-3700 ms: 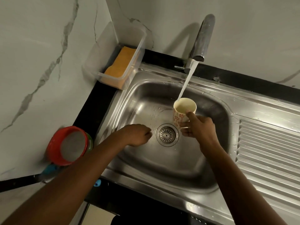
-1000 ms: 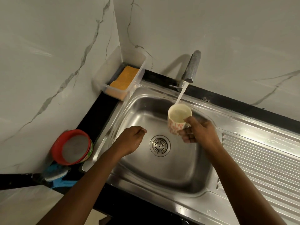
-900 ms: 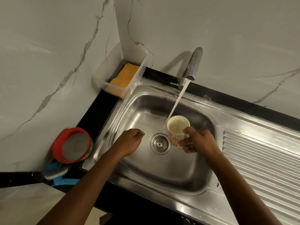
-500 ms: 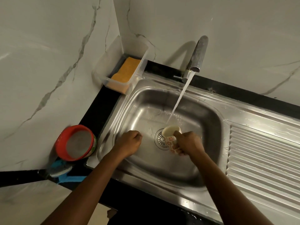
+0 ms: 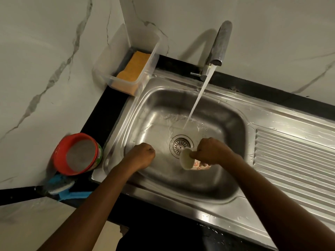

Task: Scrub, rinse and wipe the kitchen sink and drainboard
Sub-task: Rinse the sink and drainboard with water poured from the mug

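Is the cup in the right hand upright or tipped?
Tipped: the cup lies sideways in the right hand, mouth facing left.

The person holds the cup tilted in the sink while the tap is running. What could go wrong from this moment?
1. The right hand holds the cup tilted on its side over the steel sink; if the grip slips, the cup may drop and chip.
2. The stream from the tap misses the cup and hits the sink floor behind the drain, so it may splash onto the drainboard.

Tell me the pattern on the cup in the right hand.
The cup is cream with small reddish flower prints; the head view shows it.
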Tool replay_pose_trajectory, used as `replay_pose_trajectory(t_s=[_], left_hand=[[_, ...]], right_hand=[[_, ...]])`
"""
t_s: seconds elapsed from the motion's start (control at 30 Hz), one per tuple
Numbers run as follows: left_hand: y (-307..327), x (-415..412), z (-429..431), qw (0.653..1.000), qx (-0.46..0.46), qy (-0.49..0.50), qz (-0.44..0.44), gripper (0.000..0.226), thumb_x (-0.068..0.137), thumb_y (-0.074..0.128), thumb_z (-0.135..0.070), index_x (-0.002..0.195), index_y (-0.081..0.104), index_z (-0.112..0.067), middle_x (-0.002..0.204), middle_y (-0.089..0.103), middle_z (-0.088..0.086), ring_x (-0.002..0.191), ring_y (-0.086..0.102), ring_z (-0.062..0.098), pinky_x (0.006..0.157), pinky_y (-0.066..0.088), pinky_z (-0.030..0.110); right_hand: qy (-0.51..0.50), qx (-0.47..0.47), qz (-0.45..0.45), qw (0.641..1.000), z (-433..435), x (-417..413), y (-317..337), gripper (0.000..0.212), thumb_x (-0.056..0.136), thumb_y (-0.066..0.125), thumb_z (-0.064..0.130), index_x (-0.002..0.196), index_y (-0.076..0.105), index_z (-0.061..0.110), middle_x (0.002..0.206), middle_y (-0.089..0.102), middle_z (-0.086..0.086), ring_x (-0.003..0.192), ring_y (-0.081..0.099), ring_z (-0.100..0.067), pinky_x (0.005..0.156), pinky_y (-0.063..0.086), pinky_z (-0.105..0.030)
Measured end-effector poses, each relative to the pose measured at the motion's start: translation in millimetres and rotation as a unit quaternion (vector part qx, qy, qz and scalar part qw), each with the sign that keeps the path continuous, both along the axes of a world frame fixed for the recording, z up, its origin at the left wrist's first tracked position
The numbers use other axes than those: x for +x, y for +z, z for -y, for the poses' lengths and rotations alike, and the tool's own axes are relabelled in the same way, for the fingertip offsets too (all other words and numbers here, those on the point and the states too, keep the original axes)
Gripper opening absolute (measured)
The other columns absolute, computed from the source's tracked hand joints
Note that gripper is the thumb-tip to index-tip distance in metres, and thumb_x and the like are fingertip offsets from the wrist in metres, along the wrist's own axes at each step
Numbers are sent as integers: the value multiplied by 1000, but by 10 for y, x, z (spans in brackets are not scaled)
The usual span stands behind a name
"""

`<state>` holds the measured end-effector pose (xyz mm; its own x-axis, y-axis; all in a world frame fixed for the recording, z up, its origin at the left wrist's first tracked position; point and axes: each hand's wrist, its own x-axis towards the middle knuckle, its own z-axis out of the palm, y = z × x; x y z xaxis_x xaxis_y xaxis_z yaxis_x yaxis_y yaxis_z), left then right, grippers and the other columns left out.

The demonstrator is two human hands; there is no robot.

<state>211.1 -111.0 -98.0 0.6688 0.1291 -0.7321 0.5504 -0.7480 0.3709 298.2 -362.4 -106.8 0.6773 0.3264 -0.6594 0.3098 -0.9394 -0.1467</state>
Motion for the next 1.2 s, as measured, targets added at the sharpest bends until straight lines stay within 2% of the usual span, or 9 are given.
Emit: replay_pose_trajectory(t_s=[0.2,0.33,0.53,0.63,0.73,0.87,1.0,1.1,1.2], left_hand=[[-44,3,-16,1000,0,-10,9,35,107,41,-14,108,71,3,112,69,14,115,64,35,97,51,44],[-109,21,-43,1000,2,-2,20,23,105,44,-14,91,63,-13,106,68,18,117,64,40,93,48,42],[28,17,14,1000,7,4,9,37,109,43,-14,133,62,5,139,60,22,127,57,37,94,43,37],[36,27,25,999,-6,21,26,31,107,45,-11,122,67,4,136,62,24,125,59,38,97,44,38],[21,39,95,999,-23,27,27,16,105,45,-12,101,60,-9,127,64,24,108,59,30,87,39,32],[47,69,206,998,-49,24,36,39,107,45,-19,139,63,-10,149,58,12,134,54,31,100,39,31],[75,111,242,998,-51,17,40,40,106,46,-21,142,62,-13,151,57,11,138,53,30,104,40,32],[97,125,236,998,-48,18,44,40,107,46,-22,143,62,-13,152,56,11,139,52,30,104,39,31],[96,120,222,998,-46,16,49,41,107,46,-21,145,60,-13,154,54,10,141,50,30,107,37,31]], right_hand=[[-170,64,10,983,-70,94,6,49,96,53,53,80,72,11,60,72,0,55,72,-14,73,64,-34],[-369,192,-92,905,-470,-27,-40,41,98,59,44,94,72,5,69,77,-7,60,76,-22,71,66,-40],[-696,400,-296,519,-885,-167,2,45,104,58,40,111,62,-5,82,77,-16,63,73,-23,57,62,-35],[-757,433,-277,404,-738,-282,-25,42,108,50,37,115,57,-3,90,75,-20,68,74,-26,55,62,-37],[-787,403,-252,393,-503,-524,-67,34,107,53,35,98,57,3,96,76,-22,69,75,-28,58,64,-39],[-778,361,-271,437,-351,-740,-150,30,105,57,38,91,59,11,96,78,-22,71,79,-31,60,64,-40],[-767,391,-259,438,-367,-627,-85,29,104,59,38,94,59,11,98,78,-23,67,78,-30,60,65,-42],[-771,435,-241,397,-320,-412,-59,32,105,57,39,103,62,7,98,78,-23,71,78,-31,59,65,-42],[-790,483,-225,302,-182,-345,-52,44,108,46,36,129,57,-1,107,73,-28,82,76,-37,67,63,-46]])
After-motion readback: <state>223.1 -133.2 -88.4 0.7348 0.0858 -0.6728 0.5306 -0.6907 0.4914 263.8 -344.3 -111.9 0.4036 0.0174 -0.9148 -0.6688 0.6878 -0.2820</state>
